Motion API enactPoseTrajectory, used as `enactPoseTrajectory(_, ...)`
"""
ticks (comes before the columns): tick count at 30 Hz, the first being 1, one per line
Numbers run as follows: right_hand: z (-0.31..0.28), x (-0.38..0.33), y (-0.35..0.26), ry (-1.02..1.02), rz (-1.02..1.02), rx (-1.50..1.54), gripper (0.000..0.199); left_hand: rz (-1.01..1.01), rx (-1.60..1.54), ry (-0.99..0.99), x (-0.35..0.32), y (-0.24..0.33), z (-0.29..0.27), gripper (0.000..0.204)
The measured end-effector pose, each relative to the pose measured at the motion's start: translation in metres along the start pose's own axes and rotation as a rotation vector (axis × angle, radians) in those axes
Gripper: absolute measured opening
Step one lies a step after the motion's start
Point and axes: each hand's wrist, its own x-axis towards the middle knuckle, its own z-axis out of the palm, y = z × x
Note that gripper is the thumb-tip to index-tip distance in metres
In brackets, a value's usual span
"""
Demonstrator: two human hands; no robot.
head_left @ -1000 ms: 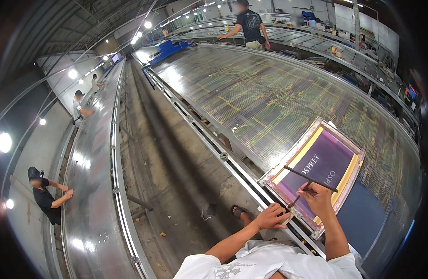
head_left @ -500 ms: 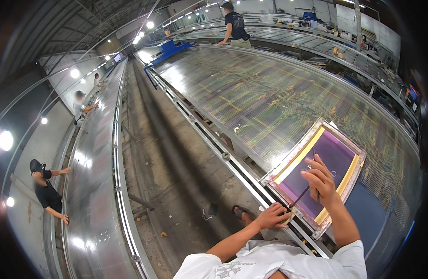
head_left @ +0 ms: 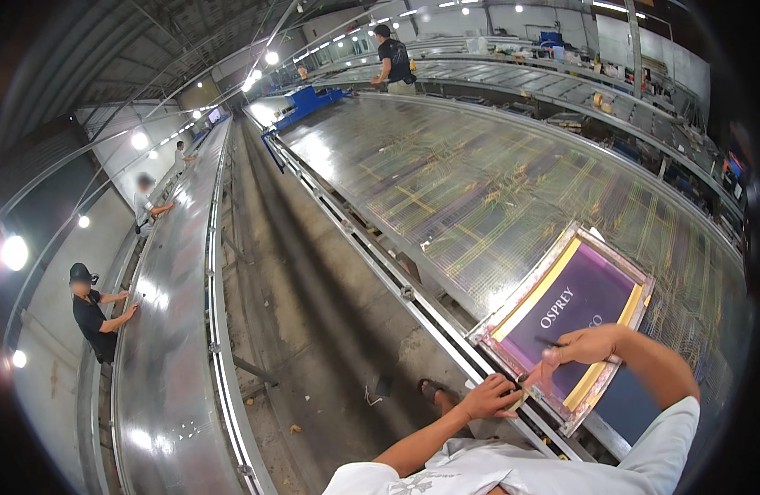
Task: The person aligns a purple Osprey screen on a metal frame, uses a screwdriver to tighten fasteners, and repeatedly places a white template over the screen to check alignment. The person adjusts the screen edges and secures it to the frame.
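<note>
A screen-printing frame with purple mesh and yellow tape along its inner edges lies on the long table, pale lettering on its mesh. My right hand is closed around a thin dark rod-shaped tool, over the frame's near part. Its fingers point down toward the frame's near-left corner, slightly blurred. Beside that corner, my left hand rests at the metal side rail. The left fingers are curled around a small part at the rail, mostly hidden beneath them. The two hands nearly meet there.
The long printing table carries a grid of coloured lines. A second long table runs along the left, across a concrete aisle. Several people stand at the tables. A blue machine part sits at the far end.
My right hand has turned over and come down toward the frame's near-left corner, its elbow swinging outward. My left hand stays at the rail. The whole view has shifted slightly.
</note>
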Motion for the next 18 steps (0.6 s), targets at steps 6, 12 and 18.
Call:
enactPoseTrajectory(6, 0.047, 0.039, 0.065, 0.724, -0.606, 1.147, 0.060, -0.002, 0.002, 0.006, 0.006, 0.004, -0.008, 0.062)
enactPoseTrajectory(12, 0.082, 0.079, 0.063, 1.186, -0.969, 0.467, 0.038, -0.041, -0.031, -0.025, -0.001, 0.007, -0.008, 0.064)
enactPoseTrajectory(18, 0.082, 0.033, 0.058, 1.044, -0.443, -0.231, 0.019, -0.088, -0.031, -0.084, -0.007, 0.008, -0.011, 0.064)
